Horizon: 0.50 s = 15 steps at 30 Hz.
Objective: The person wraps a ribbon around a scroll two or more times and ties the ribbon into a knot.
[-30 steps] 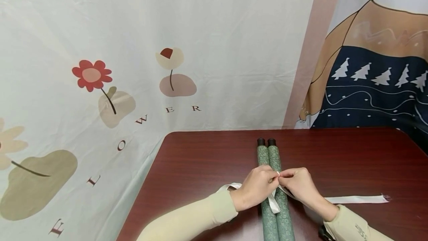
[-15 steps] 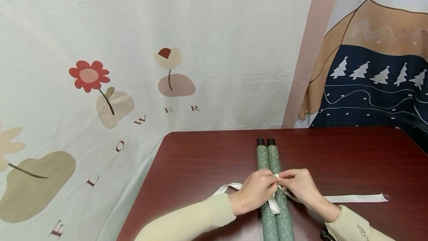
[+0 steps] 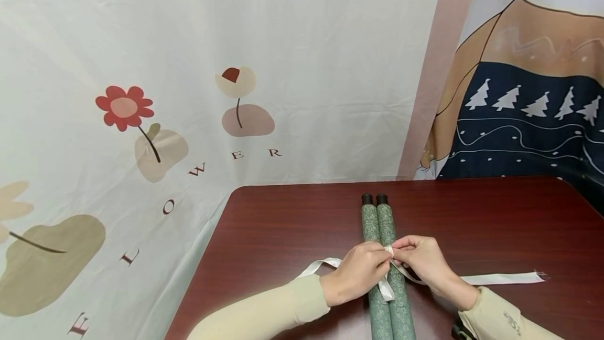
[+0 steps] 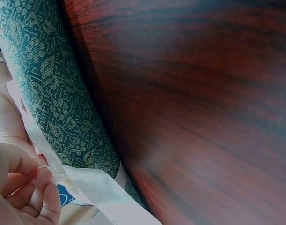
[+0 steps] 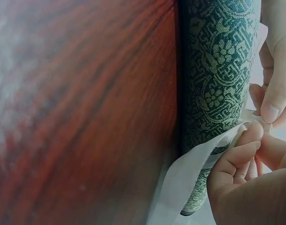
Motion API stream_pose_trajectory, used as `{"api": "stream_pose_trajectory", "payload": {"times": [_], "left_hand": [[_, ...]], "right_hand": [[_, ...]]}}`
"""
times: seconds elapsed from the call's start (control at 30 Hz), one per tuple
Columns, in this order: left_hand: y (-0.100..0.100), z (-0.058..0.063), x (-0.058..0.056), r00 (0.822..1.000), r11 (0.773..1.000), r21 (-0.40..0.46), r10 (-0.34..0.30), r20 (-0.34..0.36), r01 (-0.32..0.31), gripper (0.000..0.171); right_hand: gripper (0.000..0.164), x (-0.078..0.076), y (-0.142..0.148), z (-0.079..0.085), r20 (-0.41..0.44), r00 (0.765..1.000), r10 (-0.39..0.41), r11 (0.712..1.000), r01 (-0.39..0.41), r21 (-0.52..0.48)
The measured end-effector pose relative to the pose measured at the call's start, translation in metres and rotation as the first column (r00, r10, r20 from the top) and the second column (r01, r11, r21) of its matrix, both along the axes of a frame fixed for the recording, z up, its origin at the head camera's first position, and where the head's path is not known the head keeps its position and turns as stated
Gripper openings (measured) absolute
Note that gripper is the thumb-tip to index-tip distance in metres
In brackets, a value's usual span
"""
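Observation:
Side by side on the table lie two rolls of a scroll [image 3: 401, 308], covered in green floral-patterned cloth with black end knobs. A white ribbon [image 3: 386, 291] goes round them, and a short piece of it hangs down over their front. My left hand [image 3: 359, 273], over the left roll, pinches the ribbon between thumb and fingers. From the right, my right hand [image 3: 424, 260] pinches it too, the fingertips of both hands meeting above the rolls. In the right wrist view a wide ribbon band [image 5: 187, 176] runs from the fingers across the roll. The fingers partly hide where the ribbon crosses.
The dark red wooden table [image 3: 292, 224] has rounded far corners. One frayed ribbon end [image 3: 505, 278] stretches to the right across it, and another stretch of ribbon [image 3: 323, 262] curves out left behind my arm. A printed cloth [image 3: 330, 67] hangs behind the table.
Both hands keep pinching the ribbon, and the bit between their fingertips has come slightly lower toward the rolls. The head view has shifted a little; the scroll rolls stay put.

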<state>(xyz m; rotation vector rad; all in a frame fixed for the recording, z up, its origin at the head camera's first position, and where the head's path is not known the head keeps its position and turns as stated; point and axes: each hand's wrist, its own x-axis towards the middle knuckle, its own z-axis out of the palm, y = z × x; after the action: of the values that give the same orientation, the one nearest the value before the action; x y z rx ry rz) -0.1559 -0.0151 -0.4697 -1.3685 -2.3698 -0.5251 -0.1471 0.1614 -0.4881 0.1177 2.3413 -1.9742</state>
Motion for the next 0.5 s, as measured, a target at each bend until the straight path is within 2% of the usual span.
{"api": "stream_pose_trajectory", "payload": {"times": [0.17, 0.33, 0.5], "left_hand": [[-0.0014, -0.0005, -0.001, 0.999, 1.0, -0.013, -0.007, -0.05, 0.006, 0.018], [-0.0015, 0.0014, -0.0027, 0.998, 1.0, 0.008, 0.028, -0.052, -0.027, 0.019], [0.0007, 0.0037, -0.0035, 0.997, 1.0, 0.011, 0.007, -0.075, -0.006, 0.016]], "right_hand": [[0.017, -0.0013, 0.0023, -0.0017, 0.001, 1.0, 0.027, 0.999, -0.027, -0.017], [0.019, -0.0021, 0.0034, -0.0015, 0.001, 0.999, 0.054, 0.998, -0.054, -0.022], [0.019, -0.0032, 0.0027, 0.0004, 0.01, 1.0, 0.028, 0.999, -0.028, -0.024]]}}
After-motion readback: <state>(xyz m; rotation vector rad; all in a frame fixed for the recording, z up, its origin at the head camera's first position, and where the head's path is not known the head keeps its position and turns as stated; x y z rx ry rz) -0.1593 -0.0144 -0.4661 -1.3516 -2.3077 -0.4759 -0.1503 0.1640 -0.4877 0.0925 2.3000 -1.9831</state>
